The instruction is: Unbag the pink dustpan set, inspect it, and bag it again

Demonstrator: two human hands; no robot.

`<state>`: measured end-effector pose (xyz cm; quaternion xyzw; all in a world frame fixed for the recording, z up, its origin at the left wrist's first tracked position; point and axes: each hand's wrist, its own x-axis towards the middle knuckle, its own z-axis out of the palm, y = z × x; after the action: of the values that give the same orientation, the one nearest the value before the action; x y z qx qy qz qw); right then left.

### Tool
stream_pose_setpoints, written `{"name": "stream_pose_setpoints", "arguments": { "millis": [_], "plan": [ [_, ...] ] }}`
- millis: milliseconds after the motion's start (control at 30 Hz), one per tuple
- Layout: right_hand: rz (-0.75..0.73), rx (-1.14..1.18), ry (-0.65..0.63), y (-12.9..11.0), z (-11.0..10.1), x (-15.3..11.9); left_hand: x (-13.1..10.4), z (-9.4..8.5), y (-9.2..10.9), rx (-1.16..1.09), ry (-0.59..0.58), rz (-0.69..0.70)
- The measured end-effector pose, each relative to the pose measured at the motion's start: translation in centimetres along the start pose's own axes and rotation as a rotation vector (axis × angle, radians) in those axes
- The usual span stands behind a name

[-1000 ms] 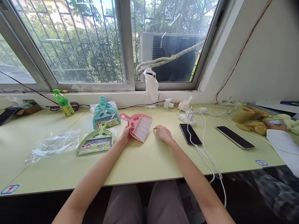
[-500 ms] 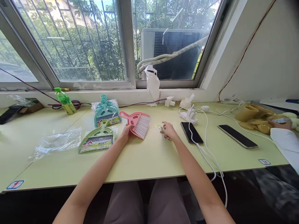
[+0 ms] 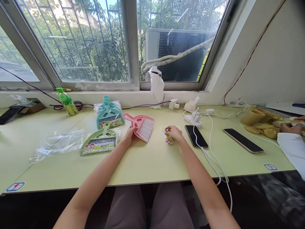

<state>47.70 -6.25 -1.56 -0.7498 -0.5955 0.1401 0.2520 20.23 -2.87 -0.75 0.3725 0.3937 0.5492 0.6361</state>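
Observation:
My left hand (image 3: 130,133) is closed on the lower left edge of a pink dustpan with a white-bristled brush (image 3: 143,127), held tilted over the table. To the right, my right hand (image 3: 174,132) has its fingers pinched at the edge of some small printed label cards (image 3: 169,139) on the tabletop; the fingertips partly cover them. Left of my left hand, a green dustpan and brush set (image 3: 98,143) with a printed label lies in clear wrap. Behind it is a stack of teal dustpan and brush sets (image 3: 109,113), also wrapped.
Crumpled clear plastic (image 3: 59,141) and a green bottle (image 3: 67,101) are at the left. A black phone (image 3: 196,136), a power strip (image 3: 192,120) with white cables and another phone (image 3: 243,140) are at the right. A co-worker's hand (image 3: 290,128) is by yellowish items (image 3: 262,122) at far right.
My right hand has shifted slightly, and more of the label cards shows beneath its fingers. My left hand keeps the pink dustpan in place. The co-worker's hand has moved a little.

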Motion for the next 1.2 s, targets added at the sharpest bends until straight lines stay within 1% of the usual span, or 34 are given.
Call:
{"name": "stream_pose_setpoints", "arguments": {
  "millis": [67,167,333,567,700,900,967,1100,1133,1167,1200],
  "plan": [
    [-0.009,-0.094,0.046,-0.2,-0.2,-0.3,0.1,0.0,-0.1,-0.001,0.001,-0.002],
    [-0.017,-0.142,0.041,-0.2,-0.5,-0.4,0.1,0.0,0.0,-0.006,0.014,-0.009],
    [-0.015,-0.126,0.007,-0.3,-0.6,-0.4,-0.3,0.3,0.2,0.003,0.006,-0.003],
    [-0.015,-0.065,0.052,-0.5,-0.1,-0.4,-0.2,0.2,0.2,0.013,-0.039,0.021],
    [-0.011,-0.020,0.033,-0.3,-0.1,-0.3,0.0,0.1,0.1,0.017,-0.029,0.002],
    [0.031,-0.123,0.079,-0.6,-0.8,-0.5,0.3,0.0,-0.2,0.055,-0.029,-0.001],
    [0.028,-0.105,0.029,-0.5,-1.0,-0.5,0.4,0.1,-0.2,0.042,-0.028,-0.002],
    [-0.008,0.063,-0.133,-0.1,-1.0,-0.2,0.3,0.2,-0.2,0.026,-0.028,-0.002],
    [-0.029,0.099,-0.152,0.0,-0.8,-0.1,0.3,0.2,-0.2,0.026,-0.027,-0.003],
    [-0.051,0.116,-0.142,0.1,-0.7,0.0,0.3,0.2,-0.2,0.027,-0.027,-0.002],
    [-0.064,0.110,-0.101,0.1,-0.5,0.0,0.2,0.2,-0.2,0.027,-0.030,-0.001]
  ]
}}
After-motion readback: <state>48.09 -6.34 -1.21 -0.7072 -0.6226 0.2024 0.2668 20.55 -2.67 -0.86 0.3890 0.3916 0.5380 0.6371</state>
